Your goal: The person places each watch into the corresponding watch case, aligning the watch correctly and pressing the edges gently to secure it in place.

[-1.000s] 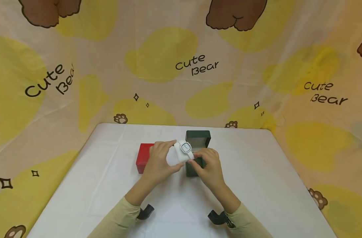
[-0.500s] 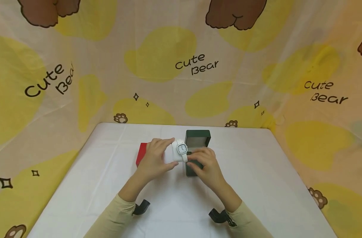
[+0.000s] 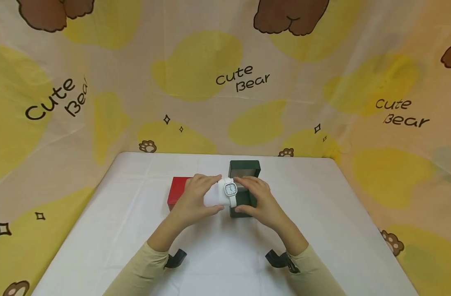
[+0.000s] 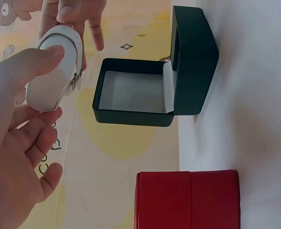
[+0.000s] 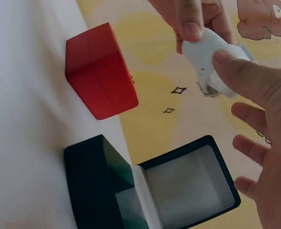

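A white wristwatch [image 3: 231, 189] with a square-round dial is wrapped round a white watch cushion [image 4: 46, 83], held above the table in front of the boxes. My left hand [image 3: 196, 198] pinches the cushion's left end between thumb and fingers. On the opposite end, my right hand [image 3: 260, 200] has its thumb [image 5: 236, 71] below and fingers above, with its other fingers spread. The strap's metal buckle [image 5: 208, 89] shows on the underside. Just behind the hands stands a green watch box [image 3: 245, 168], lid raised, pale lining inside.
A closed red box [image 3: 176, 191] stands left of the green one, partly hidden by my left hand in the head view. White cloth covers the table [image 3: 321, 230]. A patterned curtain [image 3: 196, 65] surrounds its back and sides.
The watch and cushion have shifted and turned so the strap runs more upright in the head view. My right hand has let go of the strap end and widened its grip round the cushion.
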{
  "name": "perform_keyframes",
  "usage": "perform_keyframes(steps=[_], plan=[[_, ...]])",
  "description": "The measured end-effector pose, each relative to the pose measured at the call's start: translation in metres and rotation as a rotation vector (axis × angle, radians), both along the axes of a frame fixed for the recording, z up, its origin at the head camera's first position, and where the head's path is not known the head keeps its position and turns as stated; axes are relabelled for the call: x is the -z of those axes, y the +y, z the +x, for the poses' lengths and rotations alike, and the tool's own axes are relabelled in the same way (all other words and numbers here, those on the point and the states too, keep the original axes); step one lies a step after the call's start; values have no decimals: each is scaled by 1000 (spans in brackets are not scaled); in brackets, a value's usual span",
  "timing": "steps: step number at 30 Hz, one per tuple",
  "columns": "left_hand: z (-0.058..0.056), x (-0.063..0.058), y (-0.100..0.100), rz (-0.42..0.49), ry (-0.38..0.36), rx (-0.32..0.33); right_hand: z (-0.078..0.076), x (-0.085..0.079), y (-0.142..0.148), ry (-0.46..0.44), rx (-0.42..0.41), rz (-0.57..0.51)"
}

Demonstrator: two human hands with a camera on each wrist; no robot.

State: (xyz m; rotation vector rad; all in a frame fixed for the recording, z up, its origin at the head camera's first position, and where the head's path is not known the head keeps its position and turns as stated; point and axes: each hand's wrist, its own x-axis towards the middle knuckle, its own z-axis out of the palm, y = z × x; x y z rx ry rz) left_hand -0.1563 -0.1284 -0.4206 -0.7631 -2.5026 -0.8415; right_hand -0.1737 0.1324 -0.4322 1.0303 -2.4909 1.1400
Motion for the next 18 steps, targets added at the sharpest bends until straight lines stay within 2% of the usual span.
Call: perform_keyframes(steps=[4,8,18], plan=[[1,1,1,14,-24,1,-1,-1,2,-13,-58,7],[2,1,1,26,-42,17,-2,-1,2,-11,-67,10],[3,2,4,-10,-49,36,-2,0,0,34,-78,-2]])
